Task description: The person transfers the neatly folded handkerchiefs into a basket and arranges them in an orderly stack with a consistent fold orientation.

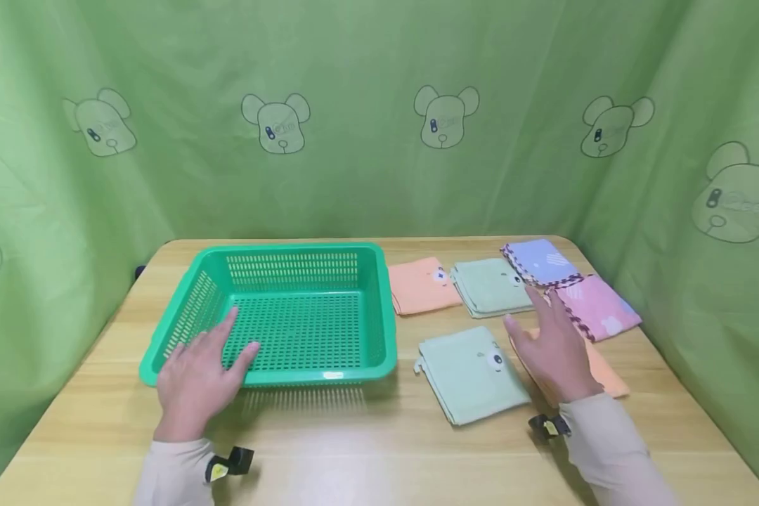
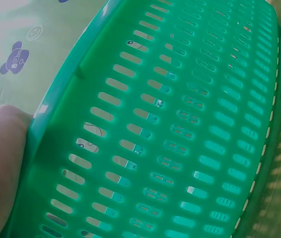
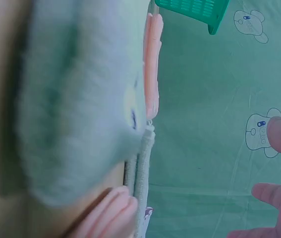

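My left hand (image 1: 199, 372) is at the near left corner of a green plastic basket (image 1: 388, 316), its fingers spread over the rim. In the left wrist view that hand (image 2: 1, 163) lies right against the rim, and the slotted wall fills most of the picture. Over a folded orange towel (image 1: 607, 376) hovers my right hand (image 1: 556, 344), holding nothing, thumb and fingers apart; it partly hides the towel. Left of it lies a folded mint towel (image 1: 471, 379) with a printed eye. The right wrist view shows this mint towel (image 3: 90, 99) large and blurred.
Farther back lie another orange towel (image 1: 420, 287), a second mint towel (image 1: 488, 287), a blue towel (image 1: 540, 260) and a pink towel (image 1: 601, 306). Green curtains (image 1: 367, 183) printed with bear heads stand behind and beside the wooden table (image 1: 329, 450).
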`<state>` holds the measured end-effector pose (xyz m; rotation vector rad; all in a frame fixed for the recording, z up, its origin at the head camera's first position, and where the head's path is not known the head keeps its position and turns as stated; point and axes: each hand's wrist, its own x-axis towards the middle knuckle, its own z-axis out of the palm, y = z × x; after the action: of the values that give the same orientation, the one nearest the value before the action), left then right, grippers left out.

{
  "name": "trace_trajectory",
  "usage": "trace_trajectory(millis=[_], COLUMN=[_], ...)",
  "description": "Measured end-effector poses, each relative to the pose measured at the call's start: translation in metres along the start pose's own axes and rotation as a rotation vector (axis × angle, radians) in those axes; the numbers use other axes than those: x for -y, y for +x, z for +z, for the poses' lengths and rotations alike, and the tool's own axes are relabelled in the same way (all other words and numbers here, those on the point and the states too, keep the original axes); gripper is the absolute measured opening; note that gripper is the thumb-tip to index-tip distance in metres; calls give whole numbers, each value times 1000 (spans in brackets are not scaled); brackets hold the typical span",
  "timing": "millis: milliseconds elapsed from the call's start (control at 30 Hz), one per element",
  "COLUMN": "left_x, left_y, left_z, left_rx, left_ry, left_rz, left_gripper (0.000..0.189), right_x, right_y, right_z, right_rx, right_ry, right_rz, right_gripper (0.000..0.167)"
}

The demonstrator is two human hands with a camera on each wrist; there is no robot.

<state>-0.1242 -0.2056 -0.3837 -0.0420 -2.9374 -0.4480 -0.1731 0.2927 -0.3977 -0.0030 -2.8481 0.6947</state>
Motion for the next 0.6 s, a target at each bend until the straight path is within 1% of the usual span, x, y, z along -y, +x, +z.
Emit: trace_trajectory(millis=[133,233,300,333,400,500,567,600], left_x=[1,2,3,3,5,8,12,14], left_y=[-1,-1,-2,-2,-2,-3,-4,-5], left_z=[0,1,3,3,5,6,5,5], left_rx=[-9,-38,-72,-102,-196,-383,-476,-501], left_ry=[23,34,35,27,-23,-131,-180,-188], left_rz=[2,11,18,27,64,140,159,151], left_gripper=[69,67,66,64,59,51,49,50], right_x=[2,3,4,4,5,8,9,10], right_y=[13,22,28,31,37,44,48,50], right_z=[-4,-4,-4,-4,-4,-3,-2,-1], right_rx=[16,13,12,10,7,16,27,32], right_ry=[-3,-5,-8,-7,-1,16,29,41], right_rz=[-28,-42,-54,-57,-69,-68,-63,-61], right_gripper=[77,77,78,79,80,80,81,80])
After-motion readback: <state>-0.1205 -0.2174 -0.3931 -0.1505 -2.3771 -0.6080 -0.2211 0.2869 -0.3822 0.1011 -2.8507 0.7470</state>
